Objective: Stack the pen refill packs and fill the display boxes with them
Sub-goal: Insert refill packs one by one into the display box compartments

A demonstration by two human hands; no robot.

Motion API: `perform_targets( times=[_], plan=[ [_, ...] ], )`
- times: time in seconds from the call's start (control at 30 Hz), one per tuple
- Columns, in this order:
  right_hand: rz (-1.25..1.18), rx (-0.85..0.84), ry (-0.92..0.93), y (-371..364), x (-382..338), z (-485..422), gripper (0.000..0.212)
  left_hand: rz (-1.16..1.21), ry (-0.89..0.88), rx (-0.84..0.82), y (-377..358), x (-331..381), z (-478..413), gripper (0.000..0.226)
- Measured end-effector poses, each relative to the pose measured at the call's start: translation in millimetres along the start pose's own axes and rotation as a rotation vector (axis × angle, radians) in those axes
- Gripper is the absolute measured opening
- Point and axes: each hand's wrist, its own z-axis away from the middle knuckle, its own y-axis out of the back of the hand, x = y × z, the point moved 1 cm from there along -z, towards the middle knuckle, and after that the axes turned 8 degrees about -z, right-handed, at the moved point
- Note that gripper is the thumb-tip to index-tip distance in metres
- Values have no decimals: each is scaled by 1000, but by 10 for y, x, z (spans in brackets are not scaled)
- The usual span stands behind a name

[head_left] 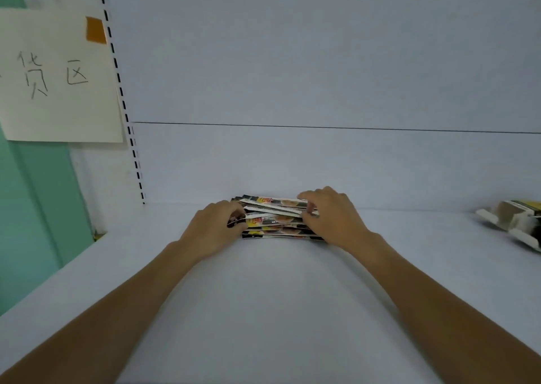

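Likely light, slick and floppy, the pen refill packs [275, 222] lie between curled fingers [310, 197]: left hand [215, 224] and right hand [332, 216] clamp the stack's ends.

Two hands out in front of me: my left hand [218, 227], my right hand [328, 214]. One stack of refill packs [275, 222]. The packs are thin and overlapping, so I see several edges but can't give an exact number. One display box [518, 222] at the far right, partly cut off. One paper sign [58, 76] with two handwritten characters, and one piece of orange tape [95, 30] on its corner. One slotted upright [123, 102].
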Motion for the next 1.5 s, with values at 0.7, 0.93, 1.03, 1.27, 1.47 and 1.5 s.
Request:
perform_targets(
  times=[0.7,0.93,1.03,1.27,1.47,1.5],
  plan=[
    [-266,78,171,-41,-357,132,42,63,-49,235,-11,-7,72,14],
    [-129,306,260,7,-406,157,29,376,-234,224,49,128,189,8],
    [-172,92,243,-65,-499,214,40,385,-296,274,68,187,225,13],
    [13,20,252,-135,-469,193,44,456,-213,290,47,144,214,18],
    [0,139,289,-115,-378,185,44,464,-187,380,66,131,198,27],
    [-9,134,284,-110,-359,183,45,491,-164,385,81,131,202,26]
  ],
)
